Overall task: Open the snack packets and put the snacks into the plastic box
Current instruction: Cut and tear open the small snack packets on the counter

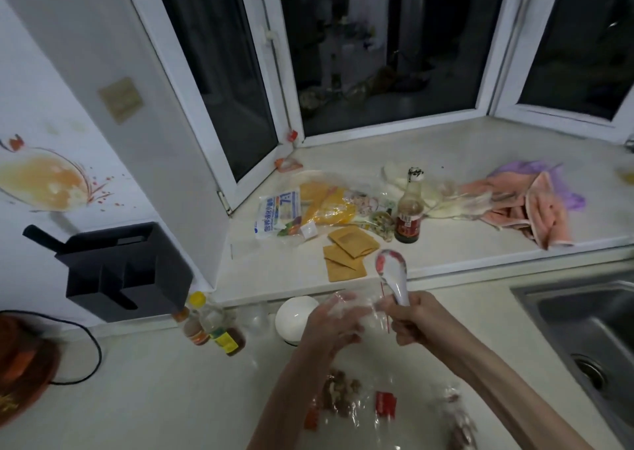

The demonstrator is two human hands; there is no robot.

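Your right hand (411,316) grips the spoon (394,278); your left hand (334,326) curls around a clear bag (363,307). Hold its mouth steady above the snacks (339,394) on the counter (154,398). I cannot find the box.

Your right hand (413,316) grips a glossy, seemingly ceramic spoon (394,274); at its nine o'clock, your left hand (331,326) holds crinkly clear plastic film (356,304). At three o'clock, a brushed-metal sink (583,316); at twelve, soft pink cloth (535,209) on the smooth matt counter (154,398).
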